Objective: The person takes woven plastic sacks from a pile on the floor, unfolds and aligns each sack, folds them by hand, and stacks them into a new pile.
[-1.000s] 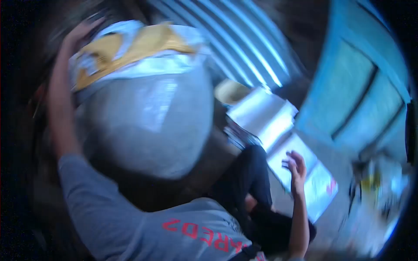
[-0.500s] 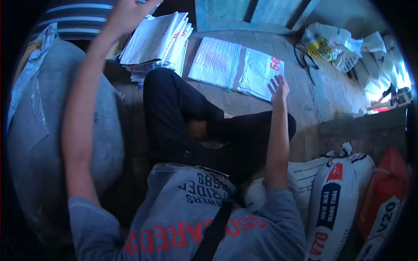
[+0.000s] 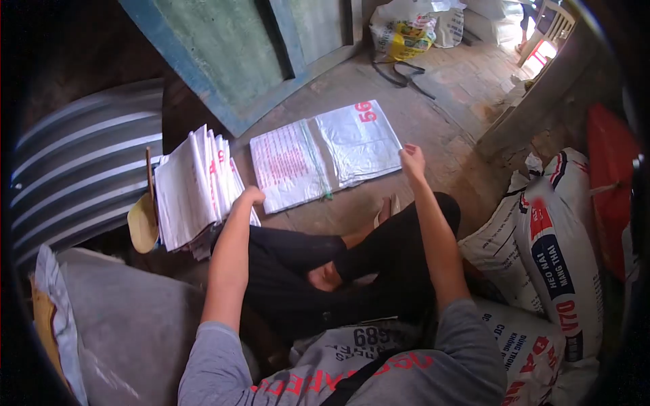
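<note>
Brown floor beside a blue-green door bears flat sacks, right fingers pinching their edge, grip of left fingers unclear.

Between the left grip and right grip, the flat white folded plastic sack with red print looks glossy and creased. Left of the left grip, the stack of folded white plastic sacks looks smooth; farther left, the grey corrugated metal sheet is ridged and shiny. Beyond both, the blue-green panelled wooden door looks matt.
</note>
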Motion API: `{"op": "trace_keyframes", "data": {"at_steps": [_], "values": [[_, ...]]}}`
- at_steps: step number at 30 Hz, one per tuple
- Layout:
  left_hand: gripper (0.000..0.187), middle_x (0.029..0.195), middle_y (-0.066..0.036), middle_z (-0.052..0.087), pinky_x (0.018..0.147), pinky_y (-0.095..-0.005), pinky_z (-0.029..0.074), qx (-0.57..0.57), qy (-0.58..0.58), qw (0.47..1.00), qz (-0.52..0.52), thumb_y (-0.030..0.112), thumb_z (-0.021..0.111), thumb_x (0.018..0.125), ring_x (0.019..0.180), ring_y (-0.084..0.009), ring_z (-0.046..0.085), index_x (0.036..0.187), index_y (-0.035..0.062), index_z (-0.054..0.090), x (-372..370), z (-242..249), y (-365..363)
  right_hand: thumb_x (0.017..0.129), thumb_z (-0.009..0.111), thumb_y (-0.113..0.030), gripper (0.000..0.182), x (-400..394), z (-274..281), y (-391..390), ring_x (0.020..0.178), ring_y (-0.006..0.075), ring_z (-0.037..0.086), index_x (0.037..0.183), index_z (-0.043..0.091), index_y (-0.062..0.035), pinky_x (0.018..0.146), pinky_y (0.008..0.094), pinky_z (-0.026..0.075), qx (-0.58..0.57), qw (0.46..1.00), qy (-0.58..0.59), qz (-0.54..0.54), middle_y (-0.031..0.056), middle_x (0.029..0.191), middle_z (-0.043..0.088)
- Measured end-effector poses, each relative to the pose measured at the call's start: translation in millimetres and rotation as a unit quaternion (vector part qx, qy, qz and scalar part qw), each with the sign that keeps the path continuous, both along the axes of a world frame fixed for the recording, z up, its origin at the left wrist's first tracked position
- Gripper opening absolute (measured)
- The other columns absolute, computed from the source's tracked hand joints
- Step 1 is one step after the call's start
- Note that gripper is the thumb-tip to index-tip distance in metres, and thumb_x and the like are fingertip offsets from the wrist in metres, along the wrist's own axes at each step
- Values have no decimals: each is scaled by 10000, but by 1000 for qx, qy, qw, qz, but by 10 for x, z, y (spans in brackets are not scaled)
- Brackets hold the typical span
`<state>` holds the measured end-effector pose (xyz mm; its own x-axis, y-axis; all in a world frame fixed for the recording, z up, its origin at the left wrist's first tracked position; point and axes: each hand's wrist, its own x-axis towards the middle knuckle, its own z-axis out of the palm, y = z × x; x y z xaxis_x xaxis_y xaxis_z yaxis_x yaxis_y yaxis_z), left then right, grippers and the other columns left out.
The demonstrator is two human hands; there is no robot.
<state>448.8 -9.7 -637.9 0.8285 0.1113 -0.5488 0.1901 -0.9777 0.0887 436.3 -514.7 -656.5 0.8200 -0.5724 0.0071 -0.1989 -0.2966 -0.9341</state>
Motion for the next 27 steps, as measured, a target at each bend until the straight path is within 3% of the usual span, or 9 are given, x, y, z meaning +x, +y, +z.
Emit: {"op": "trace_keyframes", "data": {"at_steps": [2, 5, 9, 11, 14, 17, 18, 22, 27], "values": [[369, 1140, -246, 662, 861, -436, 524, 4, 90, 996, 28, 138, 555, 739, 1073, -342, 661, 1035, -17, 710, 77, -186, 0, 818, 667, -219, 462, 221, -134, 63, 1101, 297, 630, 1209, 585, 14, 957, 387, 482, -101, 995, 16, 13, 184, 1144, 664], [433, 1274, -229, 614, 995, -419, 485, 9, 28, 994, 107, 146, 543, 772, 1207, -330, 594, 1161, 17, 680, -55, -356, -170, 816, 678, -241, 502, 218, -253, 249, 1145, 344, 600, 1248, 565, -12, 988, 435, 465, -239, 958, 157, -6, 202, 1162, 648], [438, 1267, -235, 616, 1026, -420, 456, -33, 25, 996, 76, 147, 550, 762, 1220, -359, 577, 1156, 5, 679, 322, -1271, 204, 831, 680, -319, 563, 169, -252, 237, 1223, 391, 529, 1320, 530, -84, 1015, 463, 445, -232, 947, 222, 12, 188, 1260, 596], [449, 1240, -229, 635, 1011, -431, 457, -111, 23, 965, 237, 185, 579, 759, 1212, -362, 584, 1165, 26, 685, 221, -654, 16, 830, 687, -321, 536, 211, -297, 233, 1181, 377, 567, 1305, 553, -113, 989, 457, 466, -250, 941, 226, -22, 176, 1221, 622], [437, 1172, -231, 663, 973, -424, 478, -137, -138, 938, 286, 306, 639, 763, 1149, -373, 621, 1129, 79, 712, 447, -544, 240, 827, 691, -314, 496, 261, -320, 216, 1096, 352, 624, 1281, 586, -144, 938, 441, 499, -235, 918, 269, 174, 176, 1175, 652], [427, 1078, -209, 694, 909, -439, 493, -149, -305, 881, 331, 385, 632, 787, 1027, -374, 658, 1070, 74, 706, 218, 666, -17, 814, 699, -372, 552, 184, -14, 573, 1069, 354, 647, 1311, 591, -157, 916, 422, 508, -192, 836, 350, 377, 204, 1183, 660], [423, 1051, -197, 702, 888, -451, 494, -171, -355, 856, 336, 392, 621, 800, 995, -372, 662, 1056, 64, 696, 190, 764, -40, 819, 703, -426, 621, 176, -221, 600, 989, 350, 674, 1341, 567, -118, 840, 417, 529, -283, 803, 264, 453, 197, 1121, 684], [320, 994, -160, 675, 804, -381, 507, -367, -519, 715, 292, 263, 643, 892, 879, -269, 654, 1048, -14, 605, -82, 1008, -338, 874, 652, -521, 747, 103, -2, 1110, 980, 260, 672, 1449, 442, -93, 801, 363, 535, -141, 724, 390, 551, 143, 1181, 670], [290, 1023, -153, 652, 789, -362, 519, -417, -496, 755, 101, 161, 725, 849, 922, -270, 652, 1052, 12, 580, -437, 976, -1040, 991, 447, -536, 626, 115, -89, 1318, 950, 253, 665, 1348, 474, -23, 775, 383, 542, 23, 754, 340, 562, 172, 1231, 616]]}}
